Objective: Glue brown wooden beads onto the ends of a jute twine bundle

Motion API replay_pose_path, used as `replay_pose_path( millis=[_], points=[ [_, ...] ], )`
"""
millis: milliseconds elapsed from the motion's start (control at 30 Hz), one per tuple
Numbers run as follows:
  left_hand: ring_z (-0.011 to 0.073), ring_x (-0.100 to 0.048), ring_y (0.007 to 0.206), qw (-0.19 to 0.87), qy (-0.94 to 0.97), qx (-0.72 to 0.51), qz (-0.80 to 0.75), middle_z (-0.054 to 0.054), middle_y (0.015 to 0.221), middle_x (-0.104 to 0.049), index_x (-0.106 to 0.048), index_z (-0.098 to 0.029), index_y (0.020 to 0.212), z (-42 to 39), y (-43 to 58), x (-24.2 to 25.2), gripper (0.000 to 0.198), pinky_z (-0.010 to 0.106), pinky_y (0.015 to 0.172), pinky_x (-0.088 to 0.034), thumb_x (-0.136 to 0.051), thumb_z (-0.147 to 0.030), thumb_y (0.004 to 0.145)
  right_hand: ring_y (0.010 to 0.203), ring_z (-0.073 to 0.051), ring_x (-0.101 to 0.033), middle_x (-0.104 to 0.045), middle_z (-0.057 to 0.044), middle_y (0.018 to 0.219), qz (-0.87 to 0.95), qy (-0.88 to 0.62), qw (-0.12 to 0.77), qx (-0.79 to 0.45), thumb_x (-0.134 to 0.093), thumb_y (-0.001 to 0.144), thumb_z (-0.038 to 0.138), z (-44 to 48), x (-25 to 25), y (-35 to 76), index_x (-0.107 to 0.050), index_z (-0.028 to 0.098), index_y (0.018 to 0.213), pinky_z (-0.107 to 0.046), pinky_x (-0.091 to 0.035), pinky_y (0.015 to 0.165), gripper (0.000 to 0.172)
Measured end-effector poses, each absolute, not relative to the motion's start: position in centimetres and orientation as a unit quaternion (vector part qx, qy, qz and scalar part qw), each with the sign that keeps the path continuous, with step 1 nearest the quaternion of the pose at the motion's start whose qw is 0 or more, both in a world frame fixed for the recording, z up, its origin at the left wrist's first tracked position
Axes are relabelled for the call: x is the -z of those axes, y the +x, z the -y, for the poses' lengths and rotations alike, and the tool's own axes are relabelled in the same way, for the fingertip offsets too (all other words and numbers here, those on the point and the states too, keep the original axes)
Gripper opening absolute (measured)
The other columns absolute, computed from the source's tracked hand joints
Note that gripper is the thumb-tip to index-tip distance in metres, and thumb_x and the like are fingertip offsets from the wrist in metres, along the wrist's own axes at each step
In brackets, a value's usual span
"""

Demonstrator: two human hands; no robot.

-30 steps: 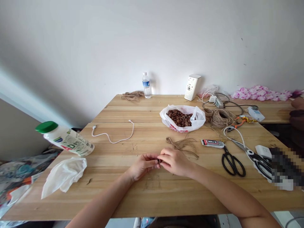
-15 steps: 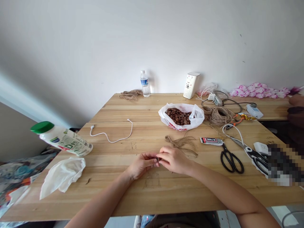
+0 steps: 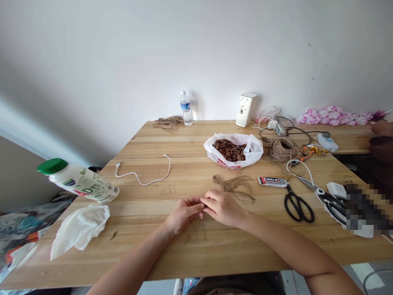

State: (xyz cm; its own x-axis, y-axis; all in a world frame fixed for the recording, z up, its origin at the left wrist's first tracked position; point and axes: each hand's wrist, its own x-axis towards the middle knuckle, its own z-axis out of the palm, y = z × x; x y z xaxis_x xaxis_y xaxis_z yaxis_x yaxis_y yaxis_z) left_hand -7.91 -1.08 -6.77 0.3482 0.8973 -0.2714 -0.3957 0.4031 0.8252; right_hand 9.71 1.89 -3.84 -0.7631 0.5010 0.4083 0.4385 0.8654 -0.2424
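My left hand [image 3: 184, 213] and my right hand [image 3: 222, 208] meet over the front middle of the wooden table. Both are closed, their fingertips pressed together in a pinch. Whatever lies between them is hidden by the fingers. Just beyond my right hand lies a knotted bundle of jute twine [image 3: 235, 185] with loose ends spread to the right. Farther back, a white plastic bag [image 3: 210, 148] stands open, full of small brown nut-like shells [image 3: 230, 150].
Right of my hands lie a glue tube [image 3: 272, 182], black-handled scissors [image 3: 297, 205], a second pair [image 3: 330, 200] and twine rolls [image 3: 284, 148]. A white cable [image 3: 144, 183], a green-capped bottle [image 3: 86, 180] and a crumpled white bag [image 3: 81, 229] lie left. A water bottle [image 3: 186, 108] stands behind.
A small dark thing that showed between my fingertips is now covered by them. My fingers have shifted slightly; the other things lie as before.
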Motion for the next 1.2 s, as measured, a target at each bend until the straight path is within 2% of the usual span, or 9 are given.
replay_pose_path(
  millis=[133, 367, 833, 1200],
  points=[
    [0.0107, -0.057, 0.059, 0.764, 0.329, -0.43, -0.35, 0.006, 0.072, -0.066, -0.069, -0.01, 0.087, 1.1, -8.1, 6.7, 0.022, 0.025, 0.062, -0.045, -0.071, -0.02, 0.068, 0.084, -0.018, -0.055, -0.059, -0.008, 0.093, 0.929, -0.256, 0.247, -0.102, -0.059, 0.082, 0.022, -2.0, 3.7, 10.2, -0.056, 0.015, 0.109, -0.029, -0.048, 0.073, 0.027],
    [0.0179, -0.064, 0.072, 0.787, 0.28, -0.436, -0.336, 0.011, 0.087, -0.069, -0.067, -0.011, 0.098, 0.8, -8.6, 7.0, 0.03, 0.033, 0.074, -0.049, -0.07, -0.014, 0.068, 0.083, -0.018, -0.056, -0.058, -0.008, 0.092, 0.914, -0.27, 0.277, -0.125, -0.051, 0.086, 0.021, -2.0, 3.5, 11.0, -0.056, 0.017, 0.106, -0.03, -0.049, 0.072, 0.021],
    [0.0169, -0.065, 0.069, 0.778, 0.271, -0.446, -0.35, 0.01, 0.08, -0.07, -0.069, -0.01, 0.09, 0.9, -8.4, 7.5, 0.026, 0.03, 0.073, -0.05, -0.072, -0.01, 0.064, 0.079, -0.017, -0.055, -0.056, -0.007, 0.091, 0.918, -0.267, 0.264, -0.13, -0.05, 0.084, 0.019, -1.7, 3.6, 11.0, -0.058, 0.017, 0.097, -0.027, -0.047, 0.069, 0.015],
    [0.0153, -0.063, 0.064, 0.772, 0.255, -0.459, -0.358, 0.01, 0.079, -0.07, -0.068, -0.009, 0.087, 0.9, -8.3, 7.3, 0.026, 0.028, 0.068, -0.049, -0.073, -0.012, 0.062, 0.083, -0.017, -0.055, -0.056, -0.008, 0.094, 0.916, -0.267, 0.267, -0.133, -0.051, 0.083, 0.017, -1.7, 3.5, 11.1, -0.058, 0.017, 0.102, -0.027, -0.047, 0.073, 0.02]
  ],
)
